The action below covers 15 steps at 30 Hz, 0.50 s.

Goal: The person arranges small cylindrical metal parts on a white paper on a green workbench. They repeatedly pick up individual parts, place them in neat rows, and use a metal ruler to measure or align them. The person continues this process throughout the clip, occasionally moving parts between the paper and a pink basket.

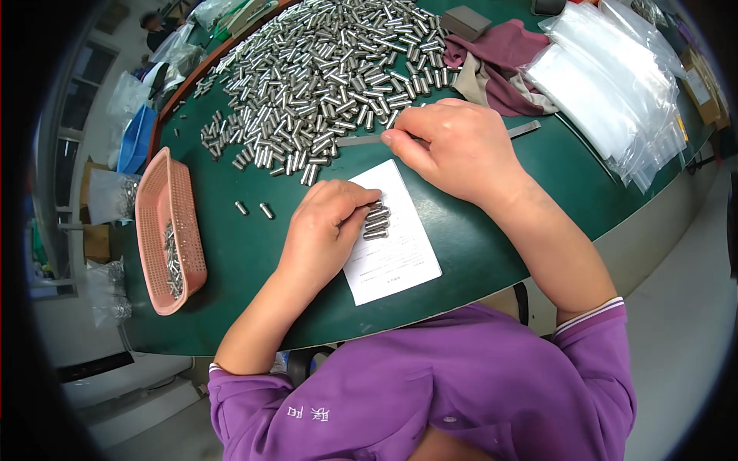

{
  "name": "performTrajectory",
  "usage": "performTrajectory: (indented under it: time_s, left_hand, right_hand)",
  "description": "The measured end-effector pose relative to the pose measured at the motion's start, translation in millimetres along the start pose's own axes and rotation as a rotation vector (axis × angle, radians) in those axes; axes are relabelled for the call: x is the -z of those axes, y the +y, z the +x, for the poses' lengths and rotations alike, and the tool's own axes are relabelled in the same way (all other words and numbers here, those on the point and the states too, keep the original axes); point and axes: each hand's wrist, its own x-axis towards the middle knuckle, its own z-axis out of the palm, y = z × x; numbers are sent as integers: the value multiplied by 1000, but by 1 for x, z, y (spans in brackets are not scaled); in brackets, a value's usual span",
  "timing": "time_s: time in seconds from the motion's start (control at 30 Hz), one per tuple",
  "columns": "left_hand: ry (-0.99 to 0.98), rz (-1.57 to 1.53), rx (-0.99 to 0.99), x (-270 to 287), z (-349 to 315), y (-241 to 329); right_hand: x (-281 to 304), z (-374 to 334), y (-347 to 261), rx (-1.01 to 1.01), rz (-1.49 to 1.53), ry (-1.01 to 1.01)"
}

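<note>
Several short metal pins with rounded ends lie side by side in a row on a white printed sheet. My left hand is over the sheet's left edge, its thumb and forefinger closed at the far end of that row and touching the pins. To the right, my right hand is curled closed beside the near edge of a large heap of metal pins. A flat metal strip passes beneath or through this hand; whatever its fingers hold is hidden.
Two loose pins lie left of my left hand. A pink perforated basket with small metal parts stands at the left. Clear plastic bags, a maroon cloth and a grey block are on the right of the green table.
</note>
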Motion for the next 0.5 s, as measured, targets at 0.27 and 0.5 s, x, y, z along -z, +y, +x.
performTrajectory:
  time_s: [0.27,0.5]
  left_hand:
    - [-18,-37,54,0,-16,14]
    - [-66,-168,86,0,-35,14]
  right_hand:
    - [2,0,-1,-13,26,-11]
    - [0,-2,1,10,-4,-31]
